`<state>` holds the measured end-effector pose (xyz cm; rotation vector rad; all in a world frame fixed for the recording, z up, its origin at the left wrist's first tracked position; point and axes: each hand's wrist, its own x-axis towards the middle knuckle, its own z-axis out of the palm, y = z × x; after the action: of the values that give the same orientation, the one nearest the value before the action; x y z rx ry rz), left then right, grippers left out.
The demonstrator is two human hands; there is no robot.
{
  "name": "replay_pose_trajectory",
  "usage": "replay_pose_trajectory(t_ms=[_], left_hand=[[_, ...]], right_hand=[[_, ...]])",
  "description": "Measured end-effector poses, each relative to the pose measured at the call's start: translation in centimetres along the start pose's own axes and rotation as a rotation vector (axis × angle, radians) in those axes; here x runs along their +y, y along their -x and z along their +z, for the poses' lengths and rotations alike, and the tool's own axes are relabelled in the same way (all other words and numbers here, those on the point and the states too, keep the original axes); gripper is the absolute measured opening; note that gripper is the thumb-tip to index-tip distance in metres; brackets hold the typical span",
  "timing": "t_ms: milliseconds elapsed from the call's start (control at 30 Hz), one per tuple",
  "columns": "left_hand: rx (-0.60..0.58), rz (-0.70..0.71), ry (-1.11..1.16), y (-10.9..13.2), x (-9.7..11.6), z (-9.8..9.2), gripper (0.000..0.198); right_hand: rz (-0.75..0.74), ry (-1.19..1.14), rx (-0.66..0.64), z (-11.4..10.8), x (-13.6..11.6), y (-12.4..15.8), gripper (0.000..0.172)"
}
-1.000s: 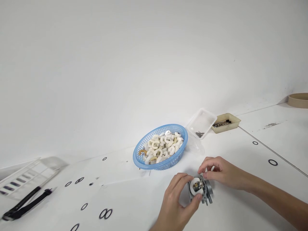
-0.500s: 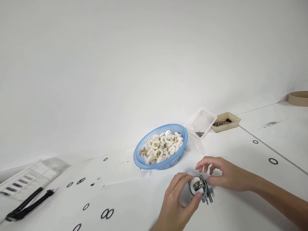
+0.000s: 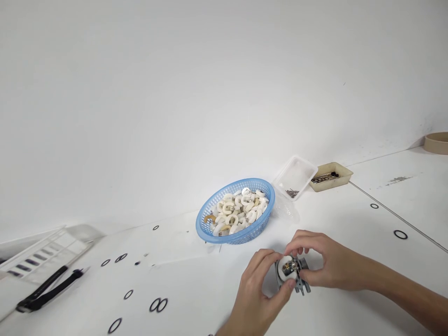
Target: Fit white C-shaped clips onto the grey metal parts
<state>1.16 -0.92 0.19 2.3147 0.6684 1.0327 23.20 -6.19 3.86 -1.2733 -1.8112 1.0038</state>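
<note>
A grey metal carburetor [image 3: 300, 285] sits low on the white table, between my two hands. Its open side faces up, with a white U-shaped float [image 3: 282, 274] and small brass parts inside. My left hand [image 3: 258, 284] grips the near left side, thumb below and fingers above, at the float and rim. From the right, my right hand [image 3: 319, 257] closes on the carburetor, with its index finger at the upper edge and its thumb at the right side. Whether a small part is pinched in the right fingertips is hidden.
A blue basket [image 3: 202, 233] of white floats stands behind my hands. Beyond it are a white tray [image 3: 296, 175] with small pins and a beige tray [image 3: 331, 185] with dark parts. Black rubber rings [image 3: 158, 305] lie scattered; black-handled pliers [image 3: 49, 289] rest at left.
My right hand has moved in from the right, and its fingers and thumb now touch the carburetor. My left hand keeps its hold. The view has shifted slightly.
</note>
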Motion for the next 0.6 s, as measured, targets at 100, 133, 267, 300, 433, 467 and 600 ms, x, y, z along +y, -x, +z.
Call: replay_pose_trajectory(t_ms=[100, 133, 267, 300, 433, 467, 600], left_hand=[[-0.011, -0.020, 0.006, -0.02, 0.09, -0.02, 0.022], [-0.011, -0.022, 0.007, -0.02, 0.09, -0.02, 0.022], [-0.013, -0.020, 0.011, 0.03, 0.06, 0.02, 0.023], [-0.015, -0.022, 0.012, 0.03, 0.07, 0.02, 0.024], [-0.019, -0.027, 0.016, 0.03, 0.14, -0.04, 0.024], [-0.019, -0.027, 0.017, 0.03, 0.16, -0.06, 0.024], [-0.018, -0.022, 0.020, 0.02, 0.15, -0.12, 0.023]], right_hand=[[-0.004, 0.009, 0.023, 0.19, 0.27, -0.01, 0.037], [-0.006, 0.014, 0.023, 0.21, 0.31, -0.01, 0.036], [-0.012, 0.019, 0.011, 0.21, 0.27, -0.01, 0.035], [-0.015, 0.018, 0.009, 0.22, 0.25, -0.01, 0.035], [-0.032, 0.012, 0.009, 0.33, 0.29, 0.03, 0.034], [-0.034, 0.010, 0.008, 0.35, 0.32, 0.03, 0.034], [-0.038, 0.010, 0.011, 0.35, 0.37, 0.03, 0.031]])
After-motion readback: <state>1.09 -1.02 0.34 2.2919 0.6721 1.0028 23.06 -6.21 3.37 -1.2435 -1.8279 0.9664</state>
